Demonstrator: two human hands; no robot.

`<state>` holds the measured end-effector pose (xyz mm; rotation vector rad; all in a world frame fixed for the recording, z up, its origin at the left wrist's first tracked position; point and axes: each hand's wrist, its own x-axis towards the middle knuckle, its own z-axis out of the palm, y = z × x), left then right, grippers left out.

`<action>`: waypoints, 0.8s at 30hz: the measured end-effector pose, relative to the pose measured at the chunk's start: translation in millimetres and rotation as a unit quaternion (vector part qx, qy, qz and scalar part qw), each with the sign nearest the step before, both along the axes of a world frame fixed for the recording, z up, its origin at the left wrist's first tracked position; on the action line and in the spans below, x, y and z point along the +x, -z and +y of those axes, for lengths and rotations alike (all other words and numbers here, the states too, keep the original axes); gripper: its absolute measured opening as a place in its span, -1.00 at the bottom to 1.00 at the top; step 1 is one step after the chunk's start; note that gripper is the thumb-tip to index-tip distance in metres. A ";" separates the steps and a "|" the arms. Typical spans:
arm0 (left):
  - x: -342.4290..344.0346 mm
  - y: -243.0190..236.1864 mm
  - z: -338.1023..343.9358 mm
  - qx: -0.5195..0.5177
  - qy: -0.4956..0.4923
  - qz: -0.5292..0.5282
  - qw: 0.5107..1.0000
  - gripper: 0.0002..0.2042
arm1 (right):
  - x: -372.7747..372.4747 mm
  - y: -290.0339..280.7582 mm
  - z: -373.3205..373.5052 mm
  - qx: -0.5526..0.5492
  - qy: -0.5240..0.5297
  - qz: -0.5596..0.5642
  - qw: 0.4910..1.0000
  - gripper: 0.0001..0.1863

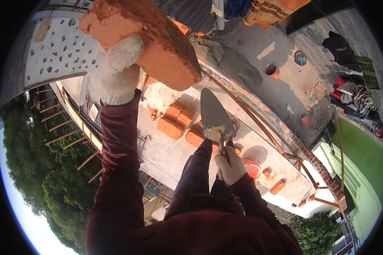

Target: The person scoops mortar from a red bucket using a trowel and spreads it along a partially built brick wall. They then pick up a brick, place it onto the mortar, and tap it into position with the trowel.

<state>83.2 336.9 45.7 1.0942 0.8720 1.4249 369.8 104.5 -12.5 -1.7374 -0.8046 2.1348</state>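
My left hand (120, 74), in a pale knitted glove, is raised with its fingers closed on a large orange-red brick (151, 40). The brick is tilted, close to the camera, and its upper edge looks rough and broken. Lower and to the right, my right hand (230, 165), gloved as well, grips the handle of a pointed trowel (215, 110). Some grey-brown mortar (213, 134) sits on the blade near the handle end. The trowel stays apart from the brick. Beneath it, several loose bricks (173, 121) rest on the pale platform by my feet.
An orange bucket (252, 169) stands right of my legs, with a single brick (277, 187) farther right. A long brick wall edge (259, 111) runs diagonally to my right. Beyond it lie a grey mortar heap (227, 59) and another bucket (272, 71). Trees and a drop show left.
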 end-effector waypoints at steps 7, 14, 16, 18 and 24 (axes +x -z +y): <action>-113.6 12.8 -243.6 -0.278 -0.238 -0.242 0.899 -0.38 | -173.5 153.0 112.8 -0.050 0.074 0.114 0.989 -0.74; -77.7 56.2 -446.8 -0.472 -0.303 -0.306 0.769 -0.40 | -222.6 211.0 178.5 -0.010 0.225 0.149 0.963 -0.68; -71.6 60.6 -474.8 -0.493 -0.310 -0.311 0.751 -0.40 | -228.4 210.4 176.0 -0.025 0.252 0.142 0.957 -0.69; -71.7 65.3 -497.9 -0.498 -0.316 -0.333 0.736 -0.40 | -238.5 198.6 172.3 -0.042 0.278 0.143 0.949 -0.72; -62.7 54.0 -439.3 -0.455 -0.300 -0.348 0.763 -0.37 | -266.5 203.3 174.5 -0.007 0.394 0.142 0.908 -0.71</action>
